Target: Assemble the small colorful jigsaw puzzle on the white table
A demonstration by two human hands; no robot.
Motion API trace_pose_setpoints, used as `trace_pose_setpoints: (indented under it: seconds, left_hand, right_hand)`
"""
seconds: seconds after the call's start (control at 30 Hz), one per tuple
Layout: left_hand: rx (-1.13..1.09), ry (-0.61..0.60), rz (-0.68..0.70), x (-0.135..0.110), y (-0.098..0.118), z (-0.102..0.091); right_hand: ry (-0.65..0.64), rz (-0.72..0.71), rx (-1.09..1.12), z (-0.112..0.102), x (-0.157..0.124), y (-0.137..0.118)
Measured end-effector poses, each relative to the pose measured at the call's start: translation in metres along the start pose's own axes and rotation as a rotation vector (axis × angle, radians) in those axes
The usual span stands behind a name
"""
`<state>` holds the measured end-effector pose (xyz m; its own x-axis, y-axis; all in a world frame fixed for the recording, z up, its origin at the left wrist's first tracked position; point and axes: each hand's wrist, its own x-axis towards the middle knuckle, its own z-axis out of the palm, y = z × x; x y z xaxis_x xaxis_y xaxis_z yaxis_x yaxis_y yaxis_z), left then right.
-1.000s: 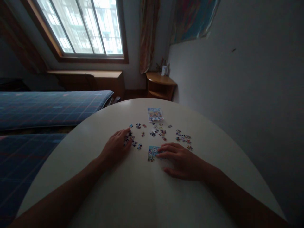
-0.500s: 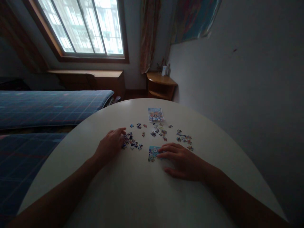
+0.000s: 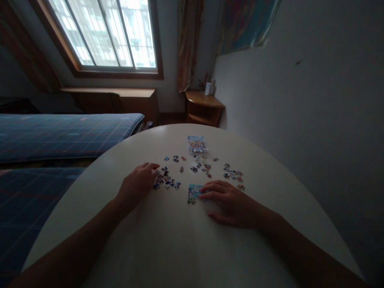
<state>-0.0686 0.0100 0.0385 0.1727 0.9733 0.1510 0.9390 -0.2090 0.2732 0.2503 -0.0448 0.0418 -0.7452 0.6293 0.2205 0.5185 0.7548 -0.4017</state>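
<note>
My left hand [image 3: 138, 182] rests at the left edge of a loose pile of jigsaw puzzle pieces [image 3: 167, 181]. Its fingers reach out over the nearest pieces, and I see nothing held in them; the fingertips are partly hidden. My right hand [image 3: 229, 202] lies with fingers spread over a joined section of puzzle [image 3: 193, 193], mostly blue with some green. Its fingertips cover the right part of that section. More loose puzzle pieces lie beyond the hands, in a middle group [image 3: 202, 165] and a right group [image 3: 232, 174].
A printed picture sheet or packet [image 3: 197, 145] lies at the far side of the round white table [image 3: 186, 244]. Left of the table is a bed with a blue plaid cover [image 3: 66, 134]. A wooden corner shelf [image 3: 204, 100] stands behind, and a wall runs along the right.
My left fingertips have drawn slightly toward me at the edge of the pile. My right hand stays on the joined puzzle section.
</note>
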Motion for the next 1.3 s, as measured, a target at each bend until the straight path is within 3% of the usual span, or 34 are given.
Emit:
trace_pose_setpoints:
  seconds: [0.2, 0.5, 0.73, 1.03, 1.3]
  left_hand:
    - [0.108, -0.162, -0.028, -0.016, 0.009, -0.019]
    - [0.169, -0.32, -0.038, -0.025, 0.019, -0.029]
    - [0.096, -0.362, -0.067, -0.025, 0.022, -0.032]
    - [-0.133, -0.339, 0.134, -0.025, 0.022, -0.02]
    - [-0.23, -0.308, 0.186, -0.026, 0.031, -0.012]
  right_hand:
    - [-0.003, -0.001, 0.003, 0.0, 0.0, 0.0]
    - [0.012, 0.002, 0.005, 0.001, 0.001, 0.001]
    - [0.004, -0.007, 0.009, 0.001, 0.0, 0.002]
    - [-0.004, 0.008, 0.014, 0.0, 0.001, 0.001]
    - [-0.022, 0.009, 0.06, -0.002, 0.002, -0.002]
